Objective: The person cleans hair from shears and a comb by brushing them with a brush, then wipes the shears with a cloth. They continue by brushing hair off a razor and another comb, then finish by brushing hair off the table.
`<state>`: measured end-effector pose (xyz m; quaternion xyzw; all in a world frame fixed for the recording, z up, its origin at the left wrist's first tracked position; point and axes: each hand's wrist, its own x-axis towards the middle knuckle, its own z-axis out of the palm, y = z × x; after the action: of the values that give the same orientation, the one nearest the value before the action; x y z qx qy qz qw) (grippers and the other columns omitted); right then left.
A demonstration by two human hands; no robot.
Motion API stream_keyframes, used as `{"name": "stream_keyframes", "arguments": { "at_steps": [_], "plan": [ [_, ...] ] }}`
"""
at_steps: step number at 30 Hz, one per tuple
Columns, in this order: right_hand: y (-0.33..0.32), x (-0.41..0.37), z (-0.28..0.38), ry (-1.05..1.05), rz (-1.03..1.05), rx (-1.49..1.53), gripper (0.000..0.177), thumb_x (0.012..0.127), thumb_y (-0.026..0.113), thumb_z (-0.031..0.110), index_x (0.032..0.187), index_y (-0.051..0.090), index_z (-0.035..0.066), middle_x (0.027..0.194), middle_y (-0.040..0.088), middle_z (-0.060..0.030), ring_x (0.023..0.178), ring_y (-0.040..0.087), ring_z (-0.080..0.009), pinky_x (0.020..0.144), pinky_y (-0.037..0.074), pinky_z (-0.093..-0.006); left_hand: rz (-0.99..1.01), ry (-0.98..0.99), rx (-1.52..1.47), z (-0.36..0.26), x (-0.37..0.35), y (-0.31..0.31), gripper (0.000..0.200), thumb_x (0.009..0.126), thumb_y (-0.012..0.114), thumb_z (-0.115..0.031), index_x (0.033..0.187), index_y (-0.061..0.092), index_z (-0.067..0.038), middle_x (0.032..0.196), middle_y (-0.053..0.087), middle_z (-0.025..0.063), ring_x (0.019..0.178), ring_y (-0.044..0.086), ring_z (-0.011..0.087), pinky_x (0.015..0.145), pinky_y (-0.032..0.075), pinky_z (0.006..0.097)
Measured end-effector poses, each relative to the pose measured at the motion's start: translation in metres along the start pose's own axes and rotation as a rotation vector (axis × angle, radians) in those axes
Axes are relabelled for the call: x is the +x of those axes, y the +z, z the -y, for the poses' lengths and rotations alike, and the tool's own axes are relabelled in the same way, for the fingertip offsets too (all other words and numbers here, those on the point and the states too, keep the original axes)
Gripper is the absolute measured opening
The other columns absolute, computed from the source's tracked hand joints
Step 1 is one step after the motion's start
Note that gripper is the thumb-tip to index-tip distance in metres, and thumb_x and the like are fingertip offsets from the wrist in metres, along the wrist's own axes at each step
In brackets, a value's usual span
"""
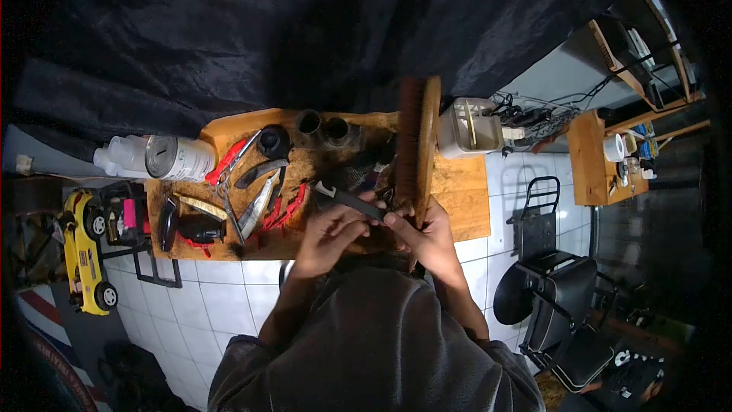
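Observation:
A dark, narrow tool with a pale metal end [351, 201] lies between my two hands above the wooden bench [465, 198]. My right hand [427, 240] has its thumb on the lower end of this tool and also holds a long wooden brush [428, 145] upright, its brown bristles facing left. My left hand [332, 236] is under and beside the tool, fingers curled and partly apart; whether it grips the tool is unclear. Left of my hands lie a silver blade-like tool [259, 204], red clips [286, 210] and a black clipper [168, 223].
A can [179, 159] and clear bottles [122, 156] stand at the back left. Dark cups [309, 123] sit at the back edge, with a clear bin [467, 130] to their right. A yellow toy car [84, 255] is far left; a black chair [560, 297] stands right.

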<state>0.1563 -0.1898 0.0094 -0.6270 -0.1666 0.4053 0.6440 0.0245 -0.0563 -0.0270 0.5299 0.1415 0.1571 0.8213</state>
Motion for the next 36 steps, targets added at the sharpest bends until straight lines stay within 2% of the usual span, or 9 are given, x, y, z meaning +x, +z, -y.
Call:
{"name": "stream_keyframes", "arguments": {
  "at_steps": [6,9,13,17,21,25,26,29,36],
  "plan": [
    [-0.013,-0.004,-0.016,-0.037,-0.028,-0.171,0.016,0.090,0.063,0.012,0.101,0.055,0.002,0.068,0.057,-0.0018,0.056,0.053,-0.0076,0.049,0.042,-0.0230,-0.088,-0.028,-0.225,0.013,0.008,0.007,0.025,0.097,0.049,-0.004,0.120,0.052,0.003,0.115,0.059,0.0120,0.107,0.060,0.0196,0.091,0.048,0.0317],
    [-0.045,-0.004,-0.044,-0.404,0.080,-0.476,0.024,0.090,0.061,0.013,0.110,0.057,0.001,0.069,0.058,-0.0043,0.060,0.055,-0.0102,0.054,0.044,-0.0275,-0.089,-0.092,-0.259,0.007,0.008,0.002,0.026,0.097,0.048,-0.004,0.122,0.050,0.004,0.115,0.058,0.0126,0.108,0.059,0.0229,0.094,0.047,0.0344],
    [-0.049,-0.036,-0.003,-0.162,0.213,-0.645,0.031,0.083,0.068,0.013,0.110,0.061,0.001,0.064,0.050,-0.0016,0.060,0.047,-0.0101,0.057,0.040,-0.0250,-0.101,-0.097,-0.425,0.015,0.000,-0.004,0.028,0.096,0.049,-0.001,0.124,0.049,0.005,0.114,0.059,0.0148,0.106,0.060,0.0251,0.091,0.050,0.0346],
    [-0.055,-0.029,-0.021,-0.338,0.140,-0.730,0.060,0.080,0.075,0.031,0.133,0.053,0.012,0.108,0.067,-0.0183,0.093,0.069,-0.0216,0.083,0.054,-0.0329,0.246,-0.246,0.194,-0.010,-0.007,-0.019,0.029,0.096,0.049,0.000,0.124,0.051,0.005,0.110,0.062,0.0159,0.103,0.062,0.0234,0.087,0.051,0.0332],
    [-0.057,-0.004,-0.019,-0.393,-0.293,-0.852,0.044,0.083,0.072,0.024,0.119,0.061,0.001,0.095,0.070,-0.0197,0.075,0.071,-0.0239,0.067,0.055,-0.0343,0.200,-0.379,-0.105,-0.012,-0.017,-0.008,0.039,0.099,0.046,-0.008,0.136,0.042,0.004,0.110,0.061,0.0120,0.097,0.060,0.0176,0.084,0.050,0.0318],
    [-0.062,-0.026,0.002,-0.097,0.104,-0.555,0.046,0.086,0.070,0.022,0.123,0.055,0.000,0.082,0.068,-0.0170,0.071,0.068,-0.0244,0.067,0.053,-0.0317,0.019,-0.244,-0.283,-0.003,-0.016,-0.008,0.034,0.099,0.049,-0.010,0.130,0.050,0.004,0.107,0.062,0.0108,0.094,0.063,0.0185,0.081,0.053,0.0296],
    [-0.064,-0.029,-0.010,-0.229,0.251,-0.556,0.043,0.085,0.066,0.007,0.124,0.053,-0.003,0.084,0.067,-0.0136,0.075,0.068,-0.0181,0.065,0.053,-0.0297,0.081,-0.193,-0.243,0.011,-0.016,-0.019,0.035,0.098,0.052,-0.010,0.131,0.050,0.003,0.108,0.064,0.0108,0.094,0.063,0.0165,0.081,0.052,0.0280],
    [-0.046,-0.031,0.010,-0.452,0.461,-0.825,0.043,0.079,0.075,0.016,0.116,0.061,-0.001,0.105,0.066,-0.0213,0.086,0.069,-0.0287,0.075,0.053,-0.0334,-0.015,-0.162,-0.047,0.006,-0.010,-0.016,0.037,0.096,0.054,-0.010,0.131,0.051,0.001,0.109,0.065,0.0121,0.095,0.063,0.0141,0.082,0.052,0.0267],
    [-0.055,0.000,-0.004,-0.373,-0.178,-0.845,0.042,0.079,0.075,0.019,0.113,0.063,-0.004,0.097,0.068,-0.0214,0.085,0.069,-0.0301,0.074,0.053,-0.0347,0.238,-0.215,0.048,-0.012,-0.017,-0.021,0.031,0.097,0.050,-0.004,0.127,0.055,0.002,0.112,0.064,0.0136,0.093,0.063,0.0175,0.080,0.052,0.0285]
  ]
}}
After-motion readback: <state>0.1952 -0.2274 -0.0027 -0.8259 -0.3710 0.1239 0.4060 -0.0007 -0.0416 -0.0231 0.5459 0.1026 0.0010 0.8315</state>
